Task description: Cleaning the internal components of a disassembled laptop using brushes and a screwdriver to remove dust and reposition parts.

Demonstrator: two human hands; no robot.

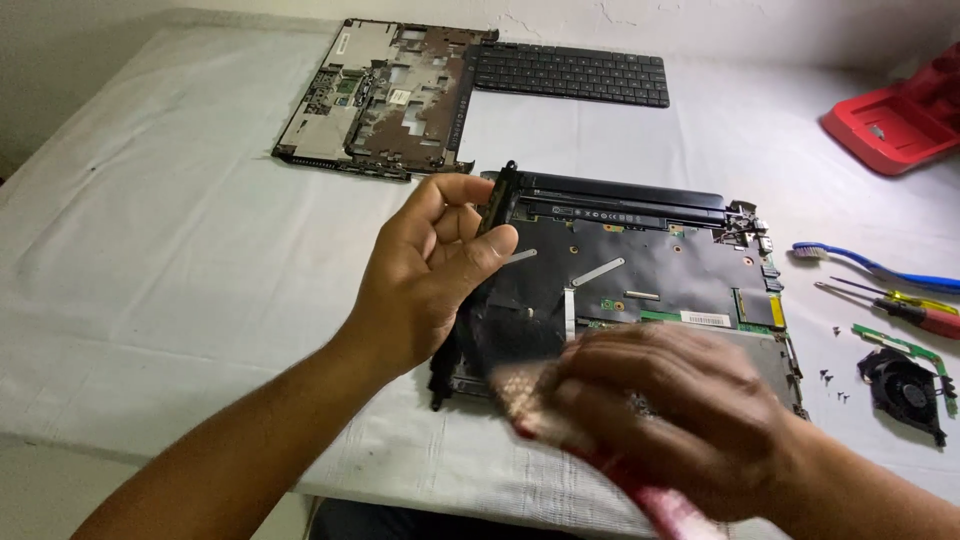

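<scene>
An opened laptop base (pixel 640 270) with its black motherboard cover and battery strip lies on the white cloth-covered table (pixel 180 250). My left hand (pixel 430 270) grips the base's left edge, thumb and fingers curled around the black frame. My right hand (pixel 670 420), blurred by motion, holds a reddish-white cloth (pixel 530 400) against the near part of the board.
At the back lie a removed palmrest frame (pixel 380 95) and a black keyboard (pixel 570 75). A red tray (pixel 895 120) sits far right. Beside the base on the right are a blue toothbrush (pixel 870 265), screwdrivers (pixel 900 308), a small fan (pixel 905 385), a green strip board (pixel 900 348) and loose screws (pixel 830 378).
</scene>
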